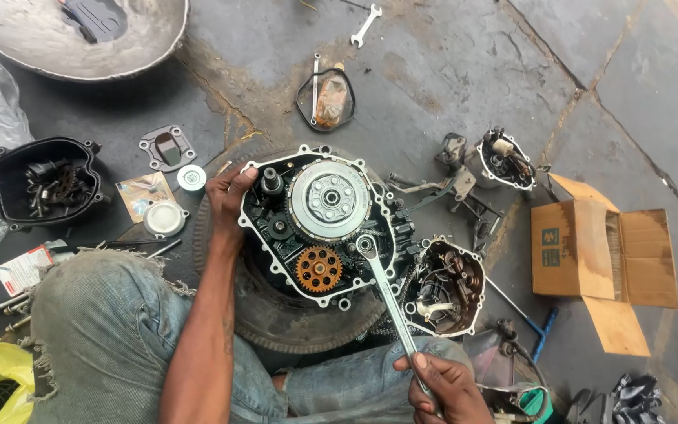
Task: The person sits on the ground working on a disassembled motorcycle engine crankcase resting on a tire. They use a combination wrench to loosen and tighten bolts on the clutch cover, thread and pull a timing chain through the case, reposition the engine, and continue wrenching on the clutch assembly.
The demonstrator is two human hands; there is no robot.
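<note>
Engine case [276, 235] sits mid-frame on a tyre [276, 318], clutch [329, 198] and orange gear [318, 269] exposed. Left hand [225, 196] grips the case's upper-left edge; right hand [441, 385], lower right, is clamped on a wrench [386, 294] whose ring end meets a bolt below the clutch. Risk: the ring may slip under load, rounding the bolt. Stone floor [464, 71], oil-stained, strewn with parts.

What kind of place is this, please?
Probably an informal motorcycle repair spot on a stone floor: an opened engine case rests on a tyre, with a spanner and loose parts around.
</note>
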